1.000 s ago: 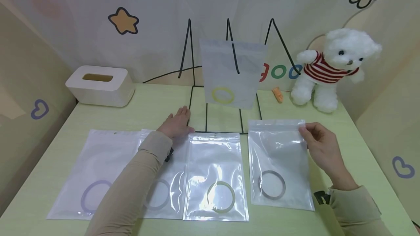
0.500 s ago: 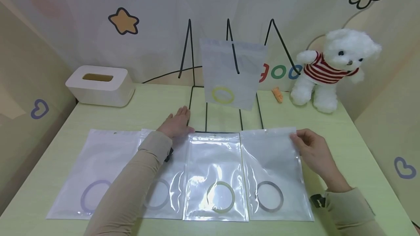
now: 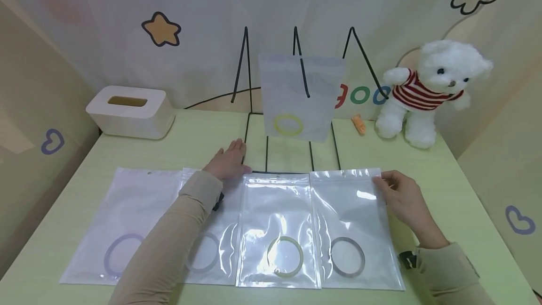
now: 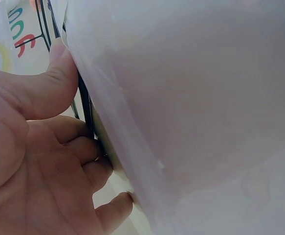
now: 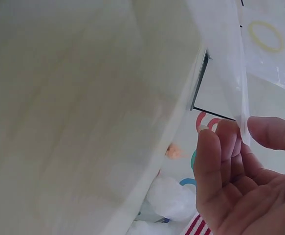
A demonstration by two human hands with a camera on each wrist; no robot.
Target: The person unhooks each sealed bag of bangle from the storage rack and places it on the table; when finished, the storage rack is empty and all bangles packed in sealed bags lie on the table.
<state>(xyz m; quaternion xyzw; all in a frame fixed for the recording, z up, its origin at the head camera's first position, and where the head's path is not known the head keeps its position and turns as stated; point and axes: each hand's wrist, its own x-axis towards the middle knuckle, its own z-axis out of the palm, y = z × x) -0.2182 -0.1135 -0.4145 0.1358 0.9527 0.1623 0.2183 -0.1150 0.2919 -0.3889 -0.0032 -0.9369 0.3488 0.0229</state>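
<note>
My right hand (image 3: 404, 199) pinches the top right corner of the rightmost clear zip bag (image 3: 366, 220), which holds a thin grey ring; in the right wrist view the bag's edge (image 5: 244, 105) sits between thumb and fingers. My left hand (image 3: 228, 161) lies with fingers extended at the left side of a black wire rack (image 3: 277, 172), touching its base wire. From the rack's middle hook hangs a frosted bag (image 3: 275, 88) with a yellow ring. Left of the gripped bag lies a clear bag with a pale yellow ring (image 3: 301, 258).
Two more bags lie at the left: a whitish one with a lilac ring (image 3: 127, 196), and one partly under my left arm (image 3: 226, 258). A white tissue box (image 3: 131, 116) stands back left. Back right are a plush bear (image 3: 423, 93) and a small orange object (image 3: 358, 124).
My right hand has brought the rightmost bag left and toward me, lowering it beside the pale yellow ring's bag. My left hand stays at the rack.
</note>
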